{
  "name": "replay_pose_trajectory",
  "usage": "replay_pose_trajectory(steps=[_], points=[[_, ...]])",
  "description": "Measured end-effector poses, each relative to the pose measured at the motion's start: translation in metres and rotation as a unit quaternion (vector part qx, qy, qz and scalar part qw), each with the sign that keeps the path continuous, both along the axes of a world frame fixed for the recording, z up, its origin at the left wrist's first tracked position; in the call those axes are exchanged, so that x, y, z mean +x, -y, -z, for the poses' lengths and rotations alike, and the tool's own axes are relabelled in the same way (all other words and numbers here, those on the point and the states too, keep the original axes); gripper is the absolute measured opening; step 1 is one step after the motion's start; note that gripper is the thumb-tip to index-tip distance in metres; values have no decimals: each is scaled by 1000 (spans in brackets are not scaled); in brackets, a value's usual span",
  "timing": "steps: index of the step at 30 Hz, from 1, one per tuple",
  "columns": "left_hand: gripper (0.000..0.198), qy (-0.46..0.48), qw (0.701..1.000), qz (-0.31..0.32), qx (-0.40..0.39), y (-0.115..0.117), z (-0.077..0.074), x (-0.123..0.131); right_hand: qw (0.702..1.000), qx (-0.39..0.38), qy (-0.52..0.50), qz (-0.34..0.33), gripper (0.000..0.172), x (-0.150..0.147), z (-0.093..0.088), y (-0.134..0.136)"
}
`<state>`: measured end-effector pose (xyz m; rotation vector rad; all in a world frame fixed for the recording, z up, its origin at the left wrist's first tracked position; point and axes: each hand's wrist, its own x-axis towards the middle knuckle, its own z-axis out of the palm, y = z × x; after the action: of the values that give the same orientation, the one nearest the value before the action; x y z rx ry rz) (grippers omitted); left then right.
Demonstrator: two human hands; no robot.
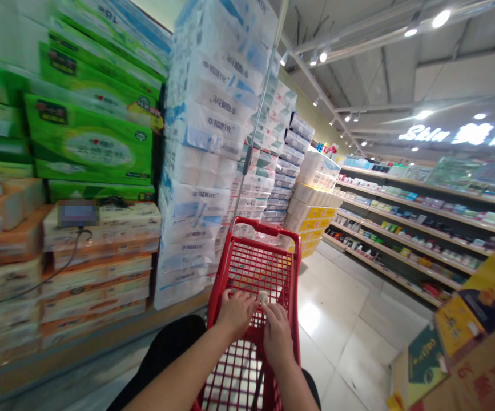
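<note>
My left hand (235, 313) is over the middle of a red plastic shopping basket (297, 274) with grid walls, its fingers bent and drawn together. My right hand (278, 334) is just beside it, fingers curled forward with their tips close to the left ones. Between the fingertips shows a small whitish lump (263, 297), too small and blurred to name; the right fingertips touch it. Whether the left fingers also grip it is hard to see. The basket stands right in front of me, between my dark-clothed legs, and its far handle (258, 227) is raised.
Tall stacks of wrapped toilet rolls (202, 200) stand beyond the basket. To the left are green tissue packs (93, 142) and orange-and-white packs (97, 285). Shelves of small goods (405, 222) line the right, past tiled floor (337, 319). Printed cartons (465, 337) are at lower right.
</note>
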<state>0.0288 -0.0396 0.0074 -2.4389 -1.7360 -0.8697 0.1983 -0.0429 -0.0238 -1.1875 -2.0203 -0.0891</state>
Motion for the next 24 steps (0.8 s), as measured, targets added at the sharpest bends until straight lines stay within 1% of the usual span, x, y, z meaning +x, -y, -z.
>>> replay_pose_trajectory(steps=[1, 4, 5, 6, 8, 10, 11, 13, 16, 18, 21, 24], points=[[46, -2, 1000, -1, 0, 0, 0, 0, 1000, 0, -11, 18, 48, -1, -2, 1], [46, -5, 1000, -4, -3, -1, 1, 0, 992, -15, -34, 124, 48, -5, -7, 2], [46, -6, 1000, -5, -5, -1, 2, 0, 990, -27, -27, 136, 45, -5, -9, 3], [45, -8, 1000, -5, -7, -1, 2, 0, 990, -40, -15, 131, 40, -6, -9, 4], [45, -9, 1000, -6, -9, -2, 2, 1, 994, -53, 0, 96, 31, -6, -11, 6], [46, -8, 1000, -6, -6, -2, 2, 1, 996, -38, -17, 82, 30, -6, -11, 7], [46, -6, 1000, -6, -4, -2, 2, 1, 995, -26, -28, 87, 30, -7, -12, 7], [47, -4, 1000, -7, 1, -2, 2, 1, 992, -16, -35, 118, 29, -9, -12, 8], [45, -5, 1000, -6, 5, -2, 3, 1, 985, -43, -10, 164, 24, -12, -11, 8], [44, -5, 1000, -7, 5, -2, 4, 1, 986, -57, -3, 155, 22, -13, -8, 8], [44, -2, 1000, -6, 3, -2, 5, 0, 992, -49, -47, 111, 23, -10, -3, 4], [46, 3, 1000, -3, 5, -2, 4, 0, 986, -19, -120, 111, 22, -6, 0, 0]])
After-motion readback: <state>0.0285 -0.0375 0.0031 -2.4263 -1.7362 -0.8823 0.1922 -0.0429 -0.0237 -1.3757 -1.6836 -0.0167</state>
